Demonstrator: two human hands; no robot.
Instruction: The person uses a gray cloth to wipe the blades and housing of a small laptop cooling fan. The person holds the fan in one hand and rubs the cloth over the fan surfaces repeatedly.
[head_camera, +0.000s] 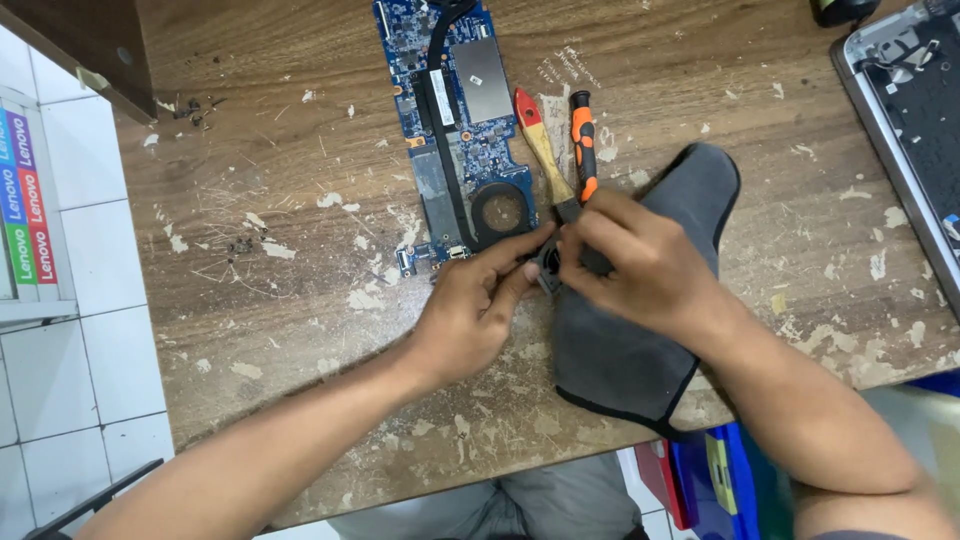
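Worn wood, flecked with pale paint chips, makes up the workbench (300, 330), seen from above. Both hands meet near its middle over a small dark part (548, 268), probably a little fan or fan housing, though too much of it is covered to be sure. Left hand (470, 310) comes in from below, fingers curled, thumb and forefinger pinching the part's left edge. Right hand (640, 260) comes from the right, fingers bent down and closed on the part's upper right side. The part sits at the left edge of a grey cloth pad with black trim (640, 350), which lies under the right wrist. Just above the hands lie a brush with a wooden handle and red tip (540, 145) and, beside it, an orange-and-black screwdriver (583, 140), both angled toward the fingers. A blue laptop motherboard (455, 120) with a black heat pipe and a round fan cutout lies just left of the brush, touching neither hand. An opened laptop chassis (900, 110) sits at the bench's right edge, well apart. White floor tiles (90, 340) show on the left.
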